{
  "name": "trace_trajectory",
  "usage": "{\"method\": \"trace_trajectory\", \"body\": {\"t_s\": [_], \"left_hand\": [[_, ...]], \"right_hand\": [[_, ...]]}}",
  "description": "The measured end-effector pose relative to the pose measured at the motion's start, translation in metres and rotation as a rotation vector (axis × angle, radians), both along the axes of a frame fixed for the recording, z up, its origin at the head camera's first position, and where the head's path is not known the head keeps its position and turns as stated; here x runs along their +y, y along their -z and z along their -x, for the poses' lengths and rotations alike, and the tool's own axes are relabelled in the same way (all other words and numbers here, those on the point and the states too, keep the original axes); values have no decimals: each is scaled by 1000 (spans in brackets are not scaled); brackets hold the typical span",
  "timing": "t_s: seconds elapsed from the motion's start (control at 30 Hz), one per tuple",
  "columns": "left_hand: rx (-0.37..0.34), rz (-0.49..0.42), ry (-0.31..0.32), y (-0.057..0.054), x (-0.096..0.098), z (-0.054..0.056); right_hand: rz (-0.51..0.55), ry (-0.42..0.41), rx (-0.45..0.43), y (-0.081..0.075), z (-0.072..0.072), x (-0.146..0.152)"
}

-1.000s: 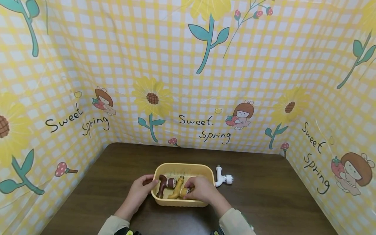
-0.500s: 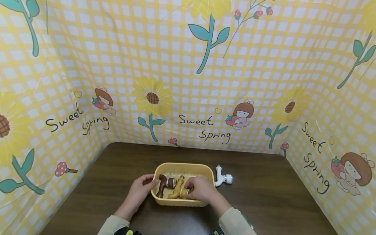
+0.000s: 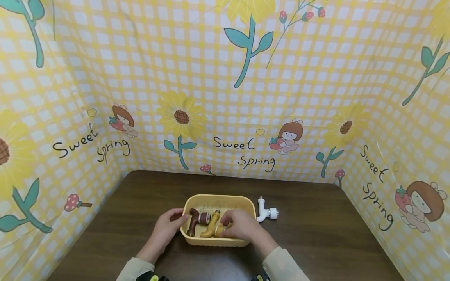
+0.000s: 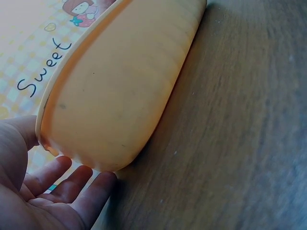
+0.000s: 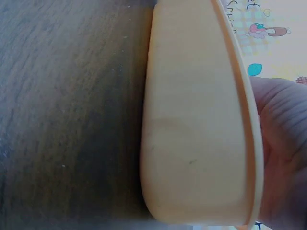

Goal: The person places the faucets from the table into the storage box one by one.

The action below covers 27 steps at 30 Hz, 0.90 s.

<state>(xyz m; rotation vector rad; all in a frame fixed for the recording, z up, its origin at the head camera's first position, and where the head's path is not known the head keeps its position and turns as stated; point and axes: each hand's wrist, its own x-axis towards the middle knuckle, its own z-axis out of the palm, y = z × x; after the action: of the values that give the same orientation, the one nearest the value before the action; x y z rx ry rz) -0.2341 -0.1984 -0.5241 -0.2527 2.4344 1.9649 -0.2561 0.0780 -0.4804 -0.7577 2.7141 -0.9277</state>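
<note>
A yellow plastic basin (image 3: 225, 242) sits on the table, with two faucets lying inside. My left hand (image 3: 167, 230) holds its left end, thumb over the rim; in the left wrist view, the fingers (image 4: 81, 184) touch the outer wall. Reaching over the near right rim, my right hand (image 3: 240, 226) grips the knob end of the yellow faucet (image 3: 212, 223), mostly covering that end. The brown faucet (image 3: 193, 221) lies to its left. In the right wrist view, the basin's wall (image 5: 196, 120) hides my right fingertips and the faucet.
A white faucet (image 3: 262, 210) lies on the dark wooden table (image 3: 309, 242), just right of the basin. Checked, flower-printed cloth (image 3: 225, 97) stands as walls around the table's back and sides.
Both hands stay where they were, the right one at the yellow faucet's knob. The head view has shifted very slightly.
</note>
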Motion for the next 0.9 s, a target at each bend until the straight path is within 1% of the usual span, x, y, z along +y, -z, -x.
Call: {"method": "trace_trajectory", "body": {"t_s": [0.2, 0.37, 0.47, 0.63, 0.77, 0.9], "left_hand": [[11, -4, 0, -1, 1, -1], [25, -13, -1, 2, 1, 0], [25, -27, -7, 4, 0, 1], [16, -46, -13, 7, -2, 1], [12, -53, -17, 8, -2, 2], [17, -53, -17, 7, -4, 2]], "right_hand": [[12, 18, -8, -7, -2, 5], [38, 27, 36, -13, -8, 14], [38, 27, 74, -15, -11, 19], [70, 13, 121, -17, -15, 25], [107, 3, 164, -19, -19, 30], [142, 0, 189, -21, -23, 32]]}}
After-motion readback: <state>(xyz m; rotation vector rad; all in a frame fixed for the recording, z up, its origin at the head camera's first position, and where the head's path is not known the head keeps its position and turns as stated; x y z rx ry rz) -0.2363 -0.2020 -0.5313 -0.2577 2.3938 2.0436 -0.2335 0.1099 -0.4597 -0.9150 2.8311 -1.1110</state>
